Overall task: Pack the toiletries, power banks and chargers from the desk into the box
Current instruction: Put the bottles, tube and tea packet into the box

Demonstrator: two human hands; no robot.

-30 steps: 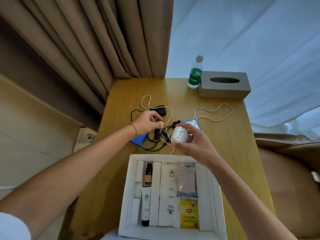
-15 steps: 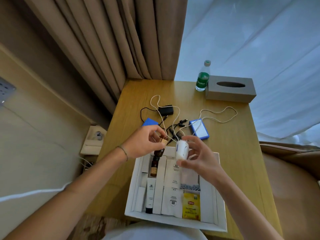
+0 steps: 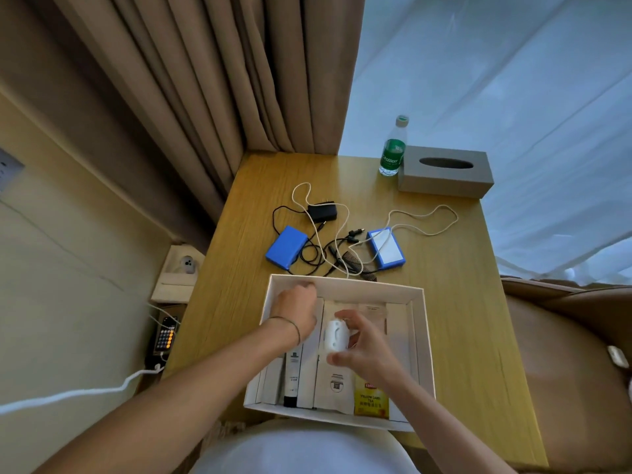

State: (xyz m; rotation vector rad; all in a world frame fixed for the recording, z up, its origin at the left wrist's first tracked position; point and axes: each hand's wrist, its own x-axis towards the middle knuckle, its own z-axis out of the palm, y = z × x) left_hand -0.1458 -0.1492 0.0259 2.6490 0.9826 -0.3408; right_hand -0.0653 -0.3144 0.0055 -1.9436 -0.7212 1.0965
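At the left of the box (image 3: 420, 340), the left hand (image 3: 297, 311) is lowered into the far-left compartment, knuckles up and fingers curled downward. What it grips is hidden beneath the hand, so its contents cannot be told. A dark-capped white tube (image 3: 292, 378) lies lengthwise in the lane just nearer the person.

At the centre, the right hand (image 3: 367, 350) holds a small white charger (image 3: 334, 336) above the sachets, pinched between the thumb at its near end and the fingers at its far end. The charger's long axis runs roughly along the box lanes.

Beyond the far wall of the box, on the desk (image 3: 455, 302), lie the remaining items: a blue power bank (image 3: 286, 247) to the left, a black adapter (image 3: 322, 212) with tangled cables, and a second power bank (image 3: 386, 248) to the right. The left hand is nearer the first; the right hand is nearer the second. Both lie straight ahead of the hands, across the far box wall.
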